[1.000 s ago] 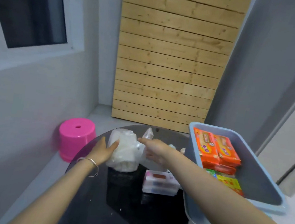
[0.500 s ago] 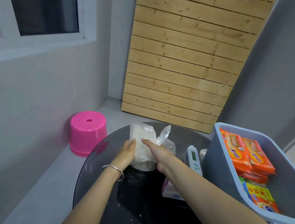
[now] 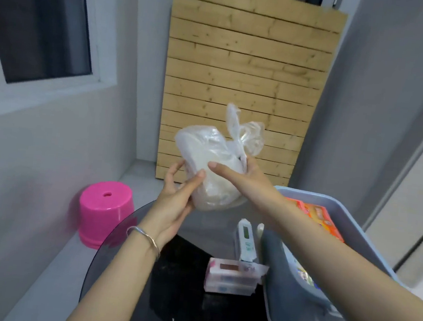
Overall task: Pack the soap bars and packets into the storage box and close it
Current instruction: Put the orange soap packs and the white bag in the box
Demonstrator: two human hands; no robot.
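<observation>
A clear plastic bag of white soap (image 3: pixel 212 171) hangs in the air above the round dark glass table (image 3: pixel 178 301). My left hand (image 3: pixel 177 198) grips its lower left side and my right hand (image 3: pixel 240 179) holds its right side near the knotted top. The blue-grey storage box (image 3: pixel 292 296) stands at the right with orange soap packets (image 3: pixel 317 214) inside. On the table beside the box lie a pink-and-white soap pack (image 3: pixel 231 277) and an upright white packet with green print (image 3: pixel 244 240).
A pink plastic stool (image 3: pixel 104 209) sits on the floor to the left of the table. A wooden slatted panel (image 3: pixel 246 79) leans against the far wall. A window is at the upper left, and a grey wall rises behind the box.
Both hands have lifted the plastic bag off the table and up into the air. The view has shifted so the box sits lower right.
</observation>
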